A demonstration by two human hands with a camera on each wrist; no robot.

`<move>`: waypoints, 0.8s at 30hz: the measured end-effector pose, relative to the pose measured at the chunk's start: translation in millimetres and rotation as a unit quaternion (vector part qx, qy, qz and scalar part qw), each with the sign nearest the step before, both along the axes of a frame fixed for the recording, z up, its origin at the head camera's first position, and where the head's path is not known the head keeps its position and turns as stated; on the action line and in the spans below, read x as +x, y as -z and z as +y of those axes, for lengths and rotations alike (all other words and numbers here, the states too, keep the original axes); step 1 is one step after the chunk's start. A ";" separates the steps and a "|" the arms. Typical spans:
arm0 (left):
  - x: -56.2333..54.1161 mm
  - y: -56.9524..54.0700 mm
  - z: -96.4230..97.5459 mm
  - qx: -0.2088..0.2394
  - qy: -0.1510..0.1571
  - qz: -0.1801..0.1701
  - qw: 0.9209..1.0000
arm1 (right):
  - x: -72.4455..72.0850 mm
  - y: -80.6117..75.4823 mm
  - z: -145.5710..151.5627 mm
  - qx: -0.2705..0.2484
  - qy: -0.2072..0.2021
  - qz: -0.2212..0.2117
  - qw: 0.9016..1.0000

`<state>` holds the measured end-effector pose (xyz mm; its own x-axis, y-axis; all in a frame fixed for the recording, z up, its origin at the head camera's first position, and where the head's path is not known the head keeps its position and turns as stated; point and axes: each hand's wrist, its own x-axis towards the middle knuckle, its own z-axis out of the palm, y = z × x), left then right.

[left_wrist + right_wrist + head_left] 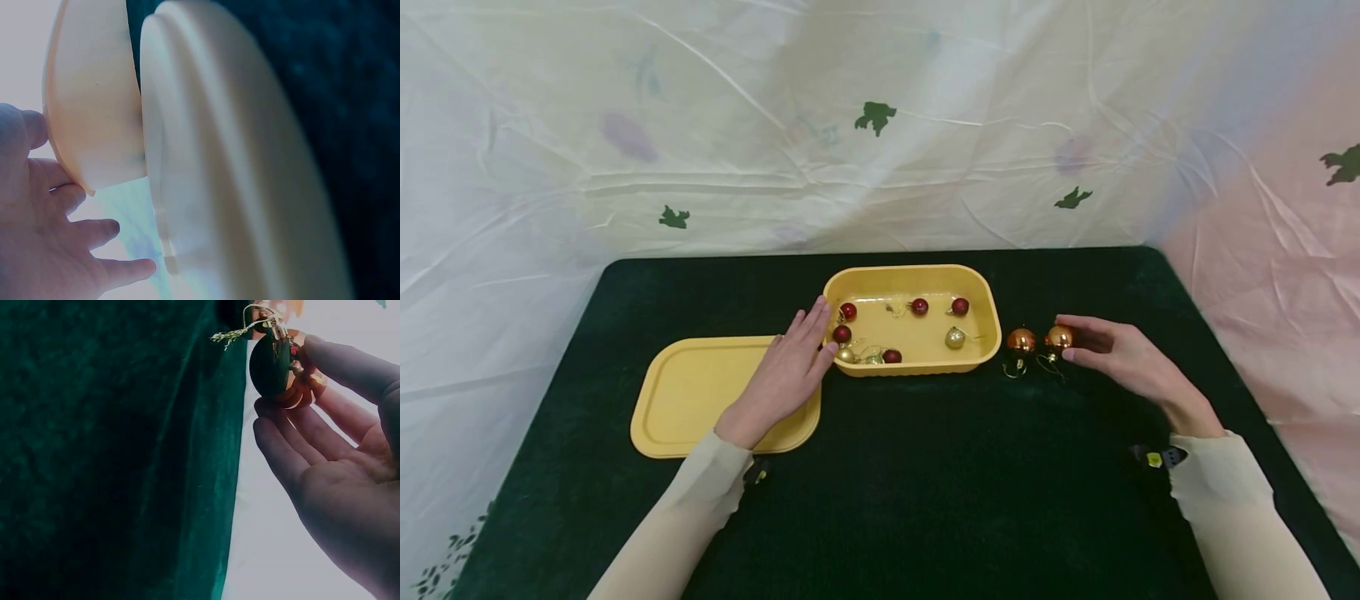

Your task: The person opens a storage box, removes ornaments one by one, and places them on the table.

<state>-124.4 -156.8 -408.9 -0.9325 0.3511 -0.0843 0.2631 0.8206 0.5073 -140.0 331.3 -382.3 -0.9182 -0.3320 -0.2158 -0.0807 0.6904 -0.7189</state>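
Note:
My right hand (1123, 354) pinches a shiny orange Christmas ball (1059, 337) between thumb and fingers; its gold loop hangs below in the head view. In the right wrist view, the same ball (272, 372) sits at the fingertips. A second orange ball (1021, 342) lies just left of it, beside the yellow container (917, 333). Several small red balls, such as one red ball (919, 307), and a few gold ones, including a gold ball (955, 337), lie inside. With fingers fairly straight, my left hand (786, 367) touches the container's left rim, seen also in the left wrist view.
A flat yellow lid (692, 400) lies left of the container, partly under my left hand and wrist. Dark green cloth (955, 483) covers the table. Behind it hangs a pale patterned curtain (760, 125).

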 end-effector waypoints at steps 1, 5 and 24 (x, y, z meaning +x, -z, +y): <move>-0.1 0.1 0.0 0.000 0.000 0.000 1.000 | -0.9 1.8 0.6 0.000 -0.003 -0.001 1.000; -0.5 0.7 -0.2 0.000 0.000 0.002 1.000 | -3.3 6.8 2.3 -0.002 -0.015 -0.003 1.000; -0.6 -0.1 0.3 0.004 0.003 -0.002 1.000 | -5.9 14.1 2.2 -0.016 -0.036 -0.015 0.999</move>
